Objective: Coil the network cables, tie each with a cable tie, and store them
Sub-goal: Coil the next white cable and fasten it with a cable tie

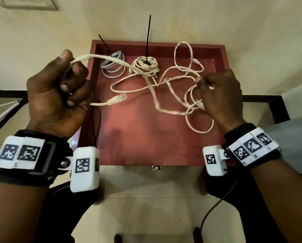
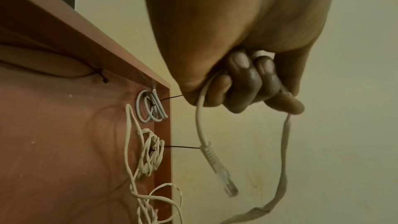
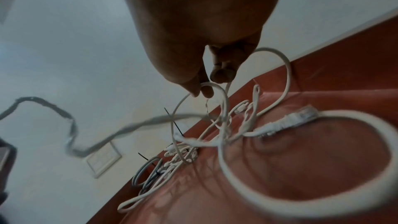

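Observation:
A loose, tangled white network cable (image 1: 166, 95) sprawls over the red tray (image 1: 146, 137). My left hand (image 1: 62, 90) grips one end of it in a fist above the tray's left edge; the plug (image 1: 117, 99) (image 2: 224, 178) sticks out below the fist. My right hand (image 1: 217, 92) pinches a loop of the same cable (image 3: 202, 86) over the tray's right side. At the tray's back lie a coiled grey cable (image 1: 113, 66) and a coiled white cable (image 1: 145, 64), each with a black cable tie (image 1: 148, 37) standing up from it.
Another white loop (image 1: 183, 53) leans near the tray's back right wall. A spare black tie (image 1: 97, 120) lies along the tray's left wall. The tray rests on a dark stand (image 1: 276, 106) over a pale tiled floor (image 1: 146, 207). A thin black wire (image 1: 217, 206) trails from my right wrist.

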